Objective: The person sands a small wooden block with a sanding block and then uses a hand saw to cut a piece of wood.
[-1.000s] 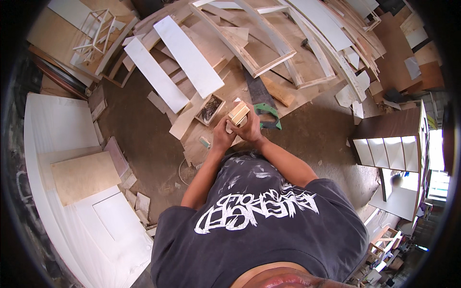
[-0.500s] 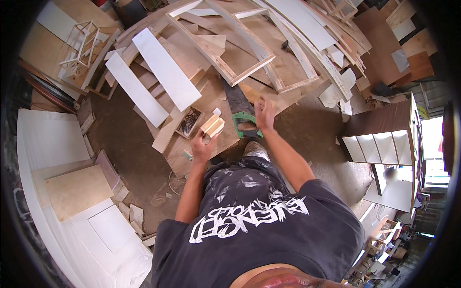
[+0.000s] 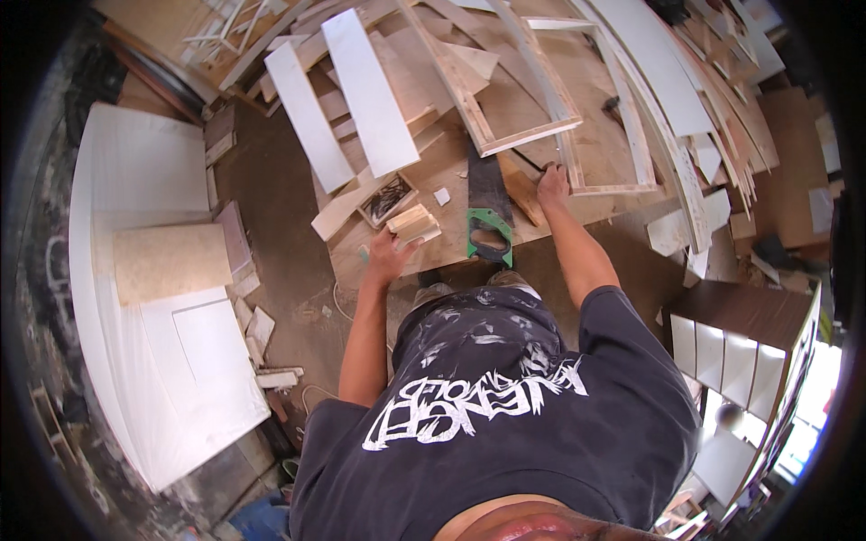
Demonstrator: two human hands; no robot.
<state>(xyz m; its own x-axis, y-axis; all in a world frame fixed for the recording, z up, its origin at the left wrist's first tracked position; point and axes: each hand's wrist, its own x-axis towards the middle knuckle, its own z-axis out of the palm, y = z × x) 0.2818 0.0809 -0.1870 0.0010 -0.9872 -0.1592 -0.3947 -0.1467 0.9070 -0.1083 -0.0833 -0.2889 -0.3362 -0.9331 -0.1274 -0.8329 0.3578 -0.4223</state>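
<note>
My left hand (image 3: 390, 257) is closed around a few small light wooden blocks (image 3: 414, 223), held together over the near edge of the workbench (image 3: 442, 257). My right hand (image 3: 553, 187) reaches out to the bench with curled fingers, at the near end of a thin black rod (image 3: 528, 160). Between my hands lies a handsaw (image 3: 490, 236) with a green and black handle, its blade pointing away from me. Right of the blade is a tan wood offcut (image 3: 521, 191). A small wooden box (image 3: 365, 215) of dark nails or screws stands just beyond my left hand.
Two white boards (image 3: 372, 99) lie at the far left of the bench. Wooden frames (image 3: 532, 137) cover its far and right side, with a hammer-like tool (image 3: 612, 106) inside one. A white panel stack (image 3: 194, 370) stands left; a brown-topped shelf unit (image 3: 740, 311) stands right.
My right hand has left the area beside the saw handle and moved right and away to the black rod. My left hand still holds the blocks. The whole view has shifted.
</note>
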